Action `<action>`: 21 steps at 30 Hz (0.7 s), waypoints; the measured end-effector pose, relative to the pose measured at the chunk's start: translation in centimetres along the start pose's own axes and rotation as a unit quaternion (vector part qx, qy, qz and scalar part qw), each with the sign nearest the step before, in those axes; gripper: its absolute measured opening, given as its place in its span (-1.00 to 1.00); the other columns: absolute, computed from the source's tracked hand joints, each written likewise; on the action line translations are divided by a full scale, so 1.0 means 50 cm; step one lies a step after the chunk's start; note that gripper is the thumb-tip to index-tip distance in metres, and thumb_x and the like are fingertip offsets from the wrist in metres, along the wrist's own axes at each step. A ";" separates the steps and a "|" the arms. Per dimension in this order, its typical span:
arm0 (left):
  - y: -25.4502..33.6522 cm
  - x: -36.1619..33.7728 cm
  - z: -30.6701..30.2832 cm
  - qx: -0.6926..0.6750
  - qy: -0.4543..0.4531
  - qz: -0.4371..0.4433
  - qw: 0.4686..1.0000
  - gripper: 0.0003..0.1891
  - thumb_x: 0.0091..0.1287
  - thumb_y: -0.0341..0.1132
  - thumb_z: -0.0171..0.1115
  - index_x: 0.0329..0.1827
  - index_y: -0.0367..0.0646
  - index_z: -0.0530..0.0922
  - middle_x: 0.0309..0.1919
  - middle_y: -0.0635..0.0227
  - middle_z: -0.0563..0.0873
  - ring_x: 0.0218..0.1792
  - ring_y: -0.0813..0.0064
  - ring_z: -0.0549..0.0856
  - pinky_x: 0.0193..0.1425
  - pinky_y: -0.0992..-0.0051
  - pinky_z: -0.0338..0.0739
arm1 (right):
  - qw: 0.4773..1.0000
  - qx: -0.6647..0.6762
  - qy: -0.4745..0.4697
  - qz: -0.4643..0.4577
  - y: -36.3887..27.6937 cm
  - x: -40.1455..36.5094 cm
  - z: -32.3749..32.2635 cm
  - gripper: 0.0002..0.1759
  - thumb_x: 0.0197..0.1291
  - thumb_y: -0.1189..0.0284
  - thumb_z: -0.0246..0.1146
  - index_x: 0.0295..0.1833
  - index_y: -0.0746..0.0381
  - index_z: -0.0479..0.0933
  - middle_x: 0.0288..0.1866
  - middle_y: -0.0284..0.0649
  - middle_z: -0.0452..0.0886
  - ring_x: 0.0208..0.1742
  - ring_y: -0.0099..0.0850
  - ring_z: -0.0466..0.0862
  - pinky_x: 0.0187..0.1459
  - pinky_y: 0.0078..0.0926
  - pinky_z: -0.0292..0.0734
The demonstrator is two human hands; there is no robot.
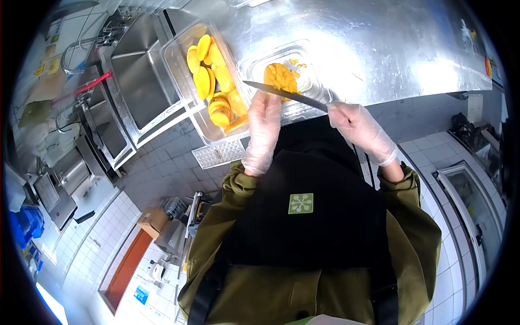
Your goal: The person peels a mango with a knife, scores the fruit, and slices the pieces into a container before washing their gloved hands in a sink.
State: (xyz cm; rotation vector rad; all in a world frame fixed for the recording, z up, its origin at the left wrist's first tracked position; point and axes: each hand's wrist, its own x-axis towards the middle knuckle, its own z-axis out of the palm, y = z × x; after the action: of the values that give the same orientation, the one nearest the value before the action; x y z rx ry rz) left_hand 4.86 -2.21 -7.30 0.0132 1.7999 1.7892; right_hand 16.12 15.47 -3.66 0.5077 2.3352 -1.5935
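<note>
Since the clear tray (270, 57) at the near edge of the counter (374, 38) presumably catches cuttings, we find cut yellow fruit (280, 76) there, the right hand (358, 129) gripping a knife (287, 95), the left hand (264, 125) beside its blade, hold unclear.

Steel sink (143, 84) upper left; cardboard box (152, 221), blue sign (141, 294) lower left.

The right hand (355, 124) concealed the handle of the knife (300, 98), whose blade partly covered the cut orange fruit (279, 75). The bottom edge cropped a white item (336, 320). Print on the blue wall sign (141, 294) was illegibly small.
</note>
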 end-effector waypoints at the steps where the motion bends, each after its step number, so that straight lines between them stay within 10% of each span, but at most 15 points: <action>1: -0.006 0.002 -0.004 0.017 0.001 0.004 1.000 -0.79 0.33 -0.48 0.07 0.01 -0.30 0.47 -0.13 0.43 0.57 -0.12 0.68 0.49 0.03 0.64 0.39 | 0.999 -0.036 0.024 -0.011 0.001 0.002 0.003 -0.69 0.31 0.27 0.06 -0.33 0.31 0.40 -0.64 -0.19 0.34 -0.61 -0.37 0.37 -0.48 -0.45 0.35; 12: -0.021 0.012 0.008 0.129 0.076 0.025 0.988 -0.92 0.26 -0.52 0.16 -0.21 -0.28 0.48 -0.42 0.46 0.56 -0.36 0.71 0.48 -0.21 0.67 0.42 | 0.958 -0.255 0.131 0.027 -0.028 0.032 0.079 -0.76 0.25 0.25 0.11 -0.28 0.22 0.46 -0.60 -0.09 0.54 -0.54 -0.10 0.59 -0.55 -0.25 0.47; 21: -0.024 0.005 0.006 0.031 0.073 0.078 0.994 -0.94 0.28 -0.44 0.19 -0.25 -0.21 0.50 -0.42 0.53 0.56 -0.34 0.78 0.45 -0.21 0.66 0.40 | 0.983 0.060 0.107 0.136 -0.019 0.063 0.054 -0.67 0.27 0.23 0.04 -0.31 0.29 0.49 -0.49 -0.01 0.56 -0.41 -0.04 0.60 -0.40 -0.24 0.46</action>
State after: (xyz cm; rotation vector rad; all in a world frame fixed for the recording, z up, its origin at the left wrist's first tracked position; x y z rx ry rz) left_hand 5.27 -1.97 -8.48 0.0484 2.0062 1.8839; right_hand 12.94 13.07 -5.10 1.0234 2.2029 -1.6219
